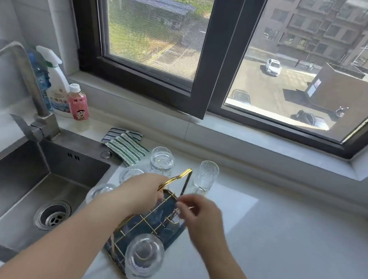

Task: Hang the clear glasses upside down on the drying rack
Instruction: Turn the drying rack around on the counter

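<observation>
Five clear glasses in view around a gold-wire drying rack (pixel 148 221) with a dark blue base, on a pale countertop (pixel 282 241) right of a steel sink (pixel 24 185). Nearest glass (pixel 144 255) at the rack's 6 o'clock end, upside down over a gold prong. Far-left glass (pixel 162 162) at 11 o'clock of the rack and tall glass (pixel 206 176) at 1 o'clock, both beyond the gold handle (pixel 175 179); whether on prongs or on the counter, cannot tell. Two more at 9 to 10 o'clock, partly hidden behind the left forearm: upper side glass (pixel 131 174) and lower side glass (pixel 101 192).

Left hand (pixel 142 193) at the rack's 10 o'clock edge, fingers curled down by the foot of the handle; whether gripping wire, cannot tell. Right hand (pixel 202 215) blurred above the rack's 2 o'clock corner, thumb and forefinger drawn close together over a prong, nothing clearly between them.

Striped cloth (pixel 127 145) at 11 o'clock, farther back. Spray bottle (pixel 56 86) and pink drink bottle (pixel 78 103) by the faucet (pixel 26 88) at 10 o'clock, below the window (pixel 217 47).
</observation>
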Available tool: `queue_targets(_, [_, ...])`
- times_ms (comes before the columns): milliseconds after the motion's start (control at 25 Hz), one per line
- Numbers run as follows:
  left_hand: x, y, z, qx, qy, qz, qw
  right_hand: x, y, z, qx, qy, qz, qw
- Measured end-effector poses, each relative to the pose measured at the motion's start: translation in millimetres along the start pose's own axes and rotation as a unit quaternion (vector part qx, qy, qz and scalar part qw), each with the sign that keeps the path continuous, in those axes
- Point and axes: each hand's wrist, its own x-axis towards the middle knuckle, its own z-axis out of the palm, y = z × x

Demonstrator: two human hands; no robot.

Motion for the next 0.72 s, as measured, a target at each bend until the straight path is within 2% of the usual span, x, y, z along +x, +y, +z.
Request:
queue_targets(80, [1, -2, -4, 0.063, -0.011, 0.03, 0.997, 13, 15, -16, -0.02, 0.077, -0.012, 0.997])
queue_targets(120, [3, -4, -6, 0.095, -0.008, 0.048, 0.994, 17, 23, -21, -0.037, 0.088, -0.018, 0.995])
queue_targets(240, [10, -8, -9, 0.148, -0.002, 0.078, 0.986, 19, 42, -29, -0.074, 0.04, -0.03, 0.996])
queue_targets(360, [22, -12, -8, 0.173, 0.005, 0.109, 0.979, 19, 51, -33, -0.06, 0.014, -0.035, 0.998])
queue_targets(600, [25, -2, -9, 0.173, 0.027, 0.111, 0.978, 33, 63, -44, 0.006, 0.03, -0.025, 0.999])
queue_targets(720, [17, 31, 5, 0.067, 0.072, 0.133, 0.986, 58, 71, -51, 0.026, 0.052, 0.014, 0.998])
